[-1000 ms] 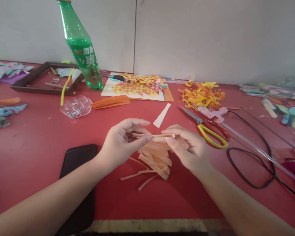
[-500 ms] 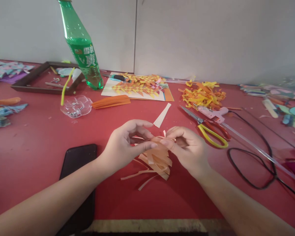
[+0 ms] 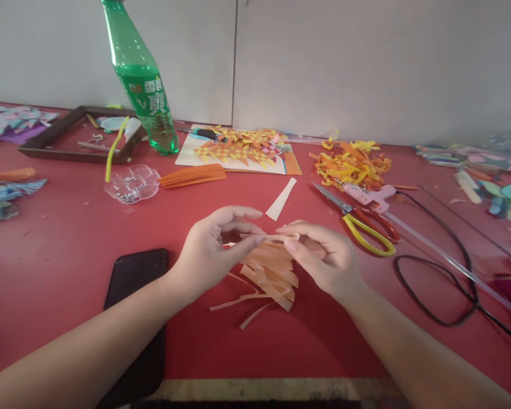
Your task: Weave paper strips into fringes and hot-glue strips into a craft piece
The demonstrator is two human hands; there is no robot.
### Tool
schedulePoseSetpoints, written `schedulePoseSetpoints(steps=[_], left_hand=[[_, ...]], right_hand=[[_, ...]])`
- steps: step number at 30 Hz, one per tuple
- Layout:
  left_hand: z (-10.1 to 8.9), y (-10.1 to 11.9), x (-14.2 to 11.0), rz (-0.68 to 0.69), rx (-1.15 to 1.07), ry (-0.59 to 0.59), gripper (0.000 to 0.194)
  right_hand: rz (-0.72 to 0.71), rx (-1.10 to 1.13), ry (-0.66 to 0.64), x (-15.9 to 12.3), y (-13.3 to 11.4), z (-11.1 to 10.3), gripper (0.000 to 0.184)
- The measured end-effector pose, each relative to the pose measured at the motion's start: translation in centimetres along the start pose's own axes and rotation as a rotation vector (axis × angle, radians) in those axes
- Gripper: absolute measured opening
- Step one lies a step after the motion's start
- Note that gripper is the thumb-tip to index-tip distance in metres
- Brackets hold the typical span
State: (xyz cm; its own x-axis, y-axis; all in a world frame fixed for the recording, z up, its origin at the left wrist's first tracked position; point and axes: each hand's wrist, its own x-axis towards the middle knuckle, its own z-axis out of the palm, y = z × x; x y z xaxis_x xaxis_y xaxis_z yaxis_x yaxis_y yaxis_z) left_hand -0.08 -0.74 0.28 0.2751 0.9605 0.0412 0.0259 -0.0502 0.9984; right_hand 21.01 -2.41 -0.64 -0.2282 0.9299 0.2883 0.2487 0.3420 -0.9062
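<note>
Between my two hands is a pale peach paper strip [image 3: 276, 237], bent over into a narrow loop at its right end. My left hand [image 3: 215, 241] pinches its left end between thumb and fingers. The looped end is held by my right hand [image 3: 323, 253], thumb in front and fingers behind. Below them, a loose bunch of peach paper strips [image 3: 272, 275] lies on the red table [image 3: 221, 352], its upper part partly hidden by the hands. A single pale paper piece [image 3: 280, 200], wider at one end, rests just beyond my fingers.
Scissors [image 3: 357, 224] and a pink glue gun [image 3: 370, 197] with a looped black cord lie at right. Orange and yellow paper scraps [image 3: 351, 165] are piled behind. A green bottle [image 3: 147, 96], a dark frame [image 3: 63, 150] and a clear dish [image 3: 132, 184] stand left; a phone [image 3: 138, 278] lies by my left forearm.
Half a second ago my right fingers were bunched nearer the left hand, with a small strip end sticking up. Now they have shifted slightly and the strip's loop shows open again.
</note>
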Motion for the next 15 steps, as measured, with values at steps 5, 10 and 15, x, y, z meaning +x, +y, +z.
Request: schedulePoseSetpoints(steps=[5, 10, 15], left_hand=[[0.11, 0.17, -0.06, 0.004, -0.018, -0.009, 0.036], [0.17, -0.16, 0.11, 0.079, -0.027, 0.025, 0.039], [-0.01, -0.17, 0.21, 0.061, -0.005, 0.059, 0.036]], right_hand=[[-0.012, -0.061, 0.116, 0.03, 0.48, 0.19, 0.003], [-0.007, -0.153, 0.137, -0.24, 0.70, 0.50, 0.010], [0.018, -0.116, 0.113, -0.20, 0.56, 0.59, 0.010]])
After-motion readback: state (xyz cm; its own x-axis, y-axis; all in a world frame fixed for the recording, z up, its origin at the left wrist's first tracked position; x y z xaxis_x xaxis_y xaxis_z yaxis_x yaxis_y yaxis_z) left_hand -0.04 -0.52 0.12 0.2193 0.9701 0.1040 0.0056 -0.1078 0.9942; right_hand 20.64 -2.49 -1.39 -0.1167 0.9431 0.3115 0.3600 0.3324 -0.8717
